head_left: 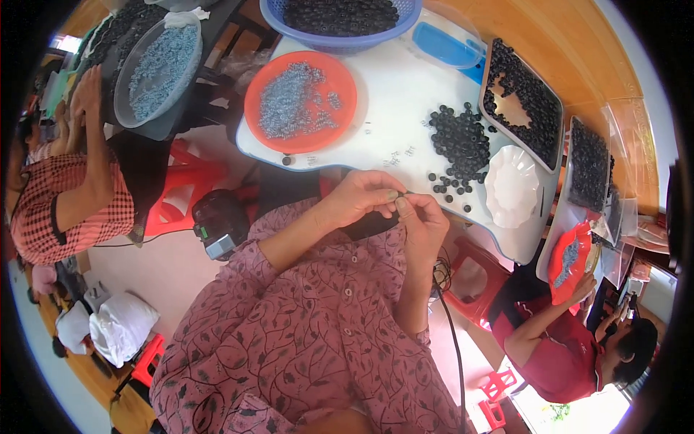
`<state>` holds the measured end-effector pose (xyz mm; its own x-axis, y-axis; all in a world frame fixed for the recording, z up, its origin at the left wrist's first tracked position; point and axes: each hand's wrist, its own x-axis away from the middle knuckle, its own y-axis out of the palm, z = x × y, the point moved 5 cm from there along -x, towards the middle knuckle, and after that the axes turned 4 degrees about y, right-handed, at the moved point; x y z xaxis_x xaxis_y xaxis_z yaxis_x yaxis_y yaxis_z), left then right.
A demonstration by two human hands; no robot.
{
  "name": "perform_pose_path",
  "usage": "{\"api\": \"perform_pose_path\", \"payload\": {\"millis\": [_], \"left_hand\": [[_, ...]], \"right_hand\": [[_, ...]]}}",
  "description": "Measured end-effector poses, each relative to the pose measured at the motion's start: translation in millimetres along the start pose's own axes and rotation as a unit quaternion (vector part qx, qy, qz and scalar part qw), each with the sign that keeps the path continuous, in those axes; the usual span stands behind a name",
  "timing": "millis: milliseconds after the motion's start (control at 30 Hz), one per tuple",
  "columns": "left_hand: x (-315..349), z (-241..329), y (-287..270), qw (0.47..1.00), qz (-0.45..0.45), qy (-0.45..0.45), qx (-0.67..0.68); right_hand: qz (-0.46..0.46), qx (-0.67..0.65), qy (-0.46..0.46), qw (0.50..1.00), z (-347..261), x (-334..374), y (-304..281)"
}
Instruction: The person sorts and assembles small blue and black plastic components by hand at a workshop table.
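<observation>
Black pieces (460,137) dot the white table (394,87). I see left hand (359,198) and right hand (423,220) jointly pinching a small dark piece (402,193).

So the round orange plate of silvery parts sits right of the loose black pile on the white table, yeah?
Not quite: the head view shows the round orange plate of silvery parts left of the loose black pile on the white table.

Table (394,87): white, blue edge. Round tray (350,85): orange-red. Small parts (288,101) in it: silvery grey. Far basket (340,39): violet-blue. Round parts (460,141), right: black. Near shirt (289,325): dusky pink, dark leaf-and-vine print.
</observation>
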<state>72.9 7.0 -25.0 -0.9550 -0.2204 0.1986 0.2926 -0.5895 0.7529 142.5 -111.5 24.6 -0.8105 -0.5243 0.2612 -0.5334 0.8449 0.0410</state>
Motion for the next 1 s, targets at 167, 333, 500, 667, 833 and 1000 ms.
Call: {"api": "perform_pose_path", "payload": {"millis": [167, 333, 500, 667, 833, 1000], "left_hand": [[-1.8, -5.2, -3.2, 0.999, -0.021, -0.005, 0.028], [-3.3, -10.2, -1.0, 0.998, -0.004, -0.026, 0.064], [-2.5, -13.2, -1.0, 0.997, 0.002, -0.042, 0.068], [-3.3, -12.2, -1.0, 0.998, 0.006, -0.037, 0.053], [-2.4, -11.8, -1.9, 0.998, 0.013, -0.040, 0.046], [-1.0, -11.6, -2.2, 0.998, 0.015, -0.036, 0.043]], "right_hand": [[-0.007, -0.016, 0.042, 0.999, 4.4, -2.1, -2.1], [0.025, -0.045, 0.047, 0.998, 15.4, -11.2, -15.1], [0.207, 0.373, -0.185, 0.885, -13.9, -25.8, -37.3], [0.234, 0.450, -0.187, 0.841, -11.8, -39.4, -45.6], [0.227, 0.511, -0.147, 0.816, -11.2, -46.1, -45.6], [0.215, 0.522, -0.128, 0.815, -14.2, -49.0, -41.6]]}}
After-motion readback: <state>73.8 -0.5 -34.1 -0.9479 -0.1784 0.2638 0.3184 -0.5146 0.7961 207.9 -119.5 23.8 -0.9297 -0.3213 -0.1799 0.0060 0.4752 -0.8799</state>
